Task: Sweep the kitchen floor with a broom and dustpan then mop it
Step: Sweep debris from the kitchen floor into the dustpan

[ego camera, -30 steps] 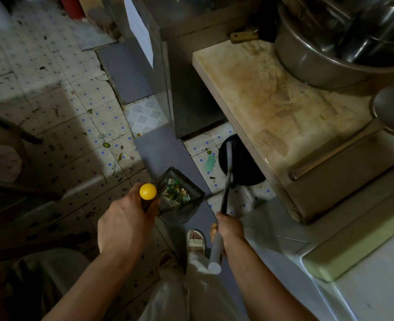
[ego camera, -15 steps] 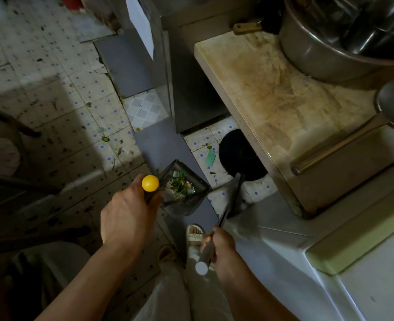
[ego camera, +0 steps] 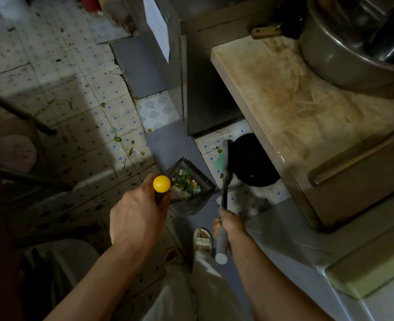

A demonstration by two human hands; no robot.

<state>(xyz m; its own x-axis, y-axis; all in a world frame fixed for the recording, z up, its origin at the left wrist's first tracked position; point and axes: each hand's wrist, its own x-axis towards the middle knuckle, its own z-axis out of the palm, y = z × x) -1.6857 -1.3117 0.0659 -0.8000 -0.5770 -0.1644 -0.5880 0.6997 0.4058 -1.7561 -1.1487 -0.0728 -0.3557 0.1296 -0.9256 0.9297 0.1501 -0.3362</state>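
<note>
My left hand grips the dustpan's long handle, which ends in a yellow knob. The dark dustpan stands on the floor just in front of me and holds green and white scraps. My right hand grips the broom handle, dark above the hand with a grey end below it. The broom's head reaches forward to the tiles beside a black round base under the counter. A green scrap lies on the tile by the broom.
A stained worktop with a big steel pot stands to the right, a steel cabinet ahead. The speckled floor tiles on the left carry scattered bits. Chair legs are at far left. My sandalled foot stands between my hands.
The broom head, pulled back toward the dustpan half a second ago, has pushed forward again to the tiles by the black base. My left hand and the dustpan stayed put.
</note>
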